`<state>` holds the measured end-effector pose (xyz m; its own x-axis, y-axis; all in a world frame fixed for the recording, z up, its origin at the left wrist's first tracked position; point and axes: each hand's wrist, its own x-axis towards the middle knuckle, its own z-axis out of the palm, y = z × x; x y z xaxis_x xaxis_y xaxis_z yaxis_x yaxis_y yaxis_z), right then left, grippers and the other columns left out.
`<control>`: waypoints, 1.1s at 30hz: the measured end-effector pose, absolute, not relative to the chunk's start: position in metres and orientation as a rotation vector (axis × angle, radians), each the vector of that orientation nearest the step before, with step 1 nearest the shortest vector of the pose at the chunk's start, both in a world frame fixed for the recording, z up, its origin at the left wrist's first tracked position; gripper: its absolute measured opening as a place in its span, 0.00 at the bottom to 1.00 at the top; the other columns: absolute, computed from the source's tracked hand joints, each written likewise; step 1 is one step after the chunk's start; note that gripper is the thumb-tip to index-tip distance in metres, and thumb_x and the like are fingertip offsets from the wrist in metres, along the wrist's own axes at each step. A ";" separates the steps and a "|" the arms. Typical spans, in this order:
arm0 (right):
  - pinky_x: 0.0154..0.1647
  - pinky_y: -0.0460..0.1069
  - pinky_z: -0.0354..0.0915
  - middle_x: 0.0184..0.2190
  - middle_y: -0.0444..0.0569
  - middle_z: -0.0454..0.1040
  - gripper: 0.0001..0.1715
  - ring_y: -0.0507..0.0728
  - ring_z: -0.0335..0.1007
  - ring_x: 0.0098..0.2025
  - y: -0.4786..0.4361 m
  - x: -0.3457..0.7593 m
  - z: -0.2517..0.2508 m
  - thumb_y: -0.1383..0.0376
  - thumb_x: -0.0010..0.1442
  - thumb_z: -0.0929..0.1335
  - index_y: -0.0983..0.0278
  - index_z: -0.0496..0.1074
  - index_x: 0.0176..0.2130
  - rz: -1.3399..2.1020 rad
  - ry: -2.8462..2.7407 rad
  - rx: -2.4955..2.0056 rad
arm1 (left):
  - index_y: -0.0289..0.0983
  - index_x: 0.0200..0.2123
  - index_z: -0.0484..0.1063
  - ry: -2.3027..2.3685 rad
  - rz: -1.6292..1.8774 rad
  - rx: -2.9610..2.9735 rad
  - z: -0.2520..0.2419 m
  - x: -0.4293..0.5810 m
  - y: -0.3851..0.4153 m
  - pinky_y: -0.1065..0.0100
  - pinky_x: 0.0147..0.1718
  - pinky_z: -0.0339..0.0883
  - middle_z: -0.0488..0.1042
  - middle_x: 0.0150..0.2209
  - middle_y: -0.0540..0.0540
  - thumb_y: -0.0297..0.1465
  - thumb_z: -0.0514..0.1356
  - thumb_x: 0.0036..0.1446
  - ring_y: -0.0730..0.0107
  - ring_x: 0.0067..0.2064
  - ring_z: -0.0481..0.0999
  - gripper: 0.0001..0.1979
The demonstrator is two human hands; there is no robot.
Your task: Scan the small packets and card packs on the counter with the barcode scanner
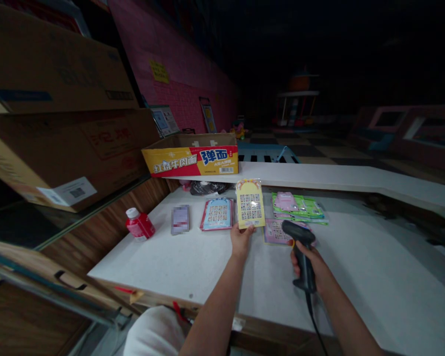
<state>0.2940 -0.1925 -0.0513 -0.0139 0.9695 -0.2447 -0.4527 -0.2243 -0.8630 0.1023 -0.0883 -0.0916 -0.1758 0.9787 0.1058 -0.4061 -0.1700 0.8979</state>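
Yellow card (249, 203), printed with a grid of small squares, is pinched at its lower edge by the left-hand fingers (242, 236), closed on it; a corded barcode scanner (303, 262) is gripped just beside it, its handle wrapped by the right-hand fingers (300, 259). Both are held over a white desk (163, 269), a lilac card (276, 231) lying under the scanner head and green-and-pink packets (298, 207) just beyond. Further left are placed a blue-and-red card (217, 214), a blurred packet (180, 219) and a red bottle (139, 223), with a red-and-yellow noodle carton (190, 155) standing behind.
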 end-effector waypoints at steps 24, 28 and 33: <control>0.14 0.41 0.56 0.17 0.39 0.64 0.18 0.46 0.54 0.14 -0.181 0.316 -0.084 0.55 0.50 0.75 0.63 0.72 0.35 1.717 -0.417 -0.579 | 0.31 0.38 0.76 0.972 1.717 0.686 -0.053 0.024 -0.113 0.68 0.35 0.75 0.80 0.37 0.41 0.34 0.72 0.40 0.71 0.31 0.78 0.21; 0.14 0.41 0.57 0.17 0.39 0.64 0.18 0.46 0.54 0.15 -0.182 0.317 -0.083 0.55 0.50 0.75 0.64 0.72 0.34 1.712 -0.376 -0.560 | 0.31 0.33 0.75 1.069 1.636 0.661 -0.045 0.000 -0.102 0.68 0.36 0.74 0.80 0.34 0.42 0.28 0.71 0.40 0.72 0.31 0.78 0.15; 0.14 0.41 0.57 0.17 0.38 0.63 0.18 0.45 0.54 0.15 -0.184 0.319 -0.083 0.57 0.49 0.76 0.65 0.71 0.34 1.696 -0.331 -0.535 | 0.33 0.21 0.69 1.455 1.457 0.774 -0.057 -0.013 -0.108 0.69 0.24 0.67 0.72 0.19 0.48 0.38 0.68 0.45 0.73 0.20 0.70 0.15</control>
